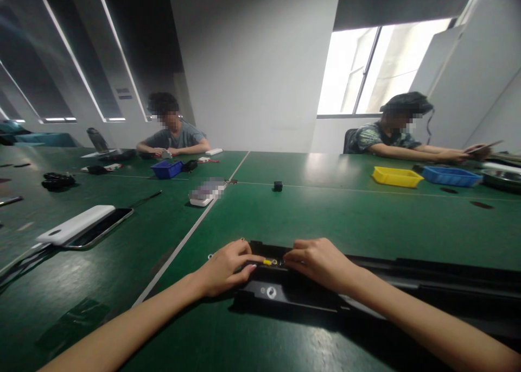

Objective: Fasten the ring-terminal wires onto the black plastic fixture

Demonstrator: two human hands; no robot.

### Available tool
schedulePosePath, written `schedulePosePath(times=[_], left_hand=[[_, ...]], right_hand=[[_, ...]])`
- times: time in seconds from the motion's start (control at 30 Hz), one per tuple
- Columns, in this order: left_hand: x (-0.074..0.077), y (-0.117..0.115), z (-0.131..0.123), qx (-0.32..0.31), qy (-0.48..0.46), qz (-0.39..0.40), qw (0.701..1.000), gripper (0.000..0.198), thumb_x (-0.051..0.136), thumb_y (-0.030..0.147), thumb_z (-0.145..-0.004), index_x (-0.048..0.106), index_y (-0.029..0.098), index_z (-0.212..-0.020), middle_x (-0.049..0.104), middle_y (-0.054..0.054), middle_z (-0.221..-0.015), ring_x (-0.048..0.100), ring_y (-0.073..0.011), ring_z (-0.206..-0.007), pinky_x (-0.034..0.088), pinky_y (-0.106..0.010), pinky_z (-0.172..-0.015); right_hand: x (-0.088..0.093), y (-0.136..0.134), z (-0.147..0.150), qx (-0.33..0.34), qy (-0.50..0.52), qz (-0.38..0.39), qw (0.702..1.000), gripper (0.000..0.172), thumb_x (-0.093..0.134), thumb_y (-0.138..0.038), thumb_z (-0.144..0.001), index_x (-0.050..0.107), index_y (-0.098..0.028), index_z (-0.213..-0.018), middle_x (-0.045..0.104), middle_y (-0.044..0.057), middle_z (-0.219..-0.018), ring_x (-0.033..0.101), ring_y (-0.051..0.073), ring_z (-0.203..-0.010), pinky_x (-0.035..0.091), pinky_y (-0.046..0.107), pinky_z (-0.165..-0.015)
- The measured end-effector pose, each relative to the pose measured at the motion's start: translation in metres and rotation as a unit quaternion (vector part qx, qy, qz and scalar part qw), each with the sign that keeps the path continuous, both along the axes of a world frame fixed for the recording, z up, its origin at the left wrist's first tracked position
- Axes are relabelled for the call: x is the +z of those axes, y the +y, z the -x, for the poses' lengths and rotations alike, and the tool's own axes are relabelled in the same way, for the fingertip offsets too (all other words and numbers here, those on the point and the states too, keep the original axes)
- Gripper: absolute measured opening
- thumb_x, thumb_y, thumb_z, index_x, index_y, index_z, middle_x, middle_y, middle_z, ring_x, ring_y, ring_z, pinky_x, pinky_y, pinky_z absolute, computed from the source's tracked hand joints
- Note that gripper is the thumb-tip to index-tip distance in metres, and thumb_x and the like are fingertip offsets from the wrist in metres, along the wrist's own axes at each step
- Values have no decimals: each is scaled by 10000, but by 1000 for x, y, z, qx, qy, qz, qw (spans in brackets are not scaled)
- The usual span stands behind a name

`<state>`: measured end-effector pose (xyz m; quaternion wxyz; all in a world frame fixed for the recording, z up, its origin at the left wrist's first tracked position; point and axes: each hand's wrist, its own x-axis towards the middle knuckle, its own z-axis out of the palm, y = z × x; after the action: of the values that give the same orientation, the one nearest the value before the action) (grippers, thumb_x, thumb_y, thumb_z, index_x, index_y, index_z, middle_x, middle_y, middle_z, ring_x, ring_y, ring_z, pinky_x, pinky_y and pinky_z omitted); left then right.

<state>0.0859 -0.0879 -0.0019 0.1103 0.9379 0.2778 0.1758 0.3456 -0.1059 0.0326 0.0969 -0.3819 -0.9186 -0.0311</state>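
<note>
A long black housing (301, 301) lies on the green table, running off to the right. My left hand (228, 266) is at its left end, index finger and thumb closed around the left side of a yellow-sleeved ring terminal (267, 262). The terminal's metal ring points right, toward my right hand (319, 260). That hand reaches into the housing's channel with its fingers pressed together; whatever is between its fingertips is too small to make out. A round silver fitting (271, 292) shows on the near wall of the housing.
Across the green table (321, 209) sit a small black cube (278, 186), a yellow tray (396, 177) and blue trays. A white power bank (77, 224) and a phone (101, 229) lie at left. Two people sit at the far side.
</note>
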Motion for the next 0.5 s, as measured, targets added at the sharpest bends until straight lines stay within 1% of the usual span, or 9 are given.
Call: schedulePosePath(times=[0.5], left_hand=[[2,-1,-1,0,-7,3,1000,325,385,245,-931,552,223,-1209,502,-58,-934,479,-184,-862,419,-287,-777]], right_hand=[[1,0,0,-4,10,6,1000,204,508,-288,-886,702,-233,-916,644,17,-750,578,112,-592,346,219,-529]])
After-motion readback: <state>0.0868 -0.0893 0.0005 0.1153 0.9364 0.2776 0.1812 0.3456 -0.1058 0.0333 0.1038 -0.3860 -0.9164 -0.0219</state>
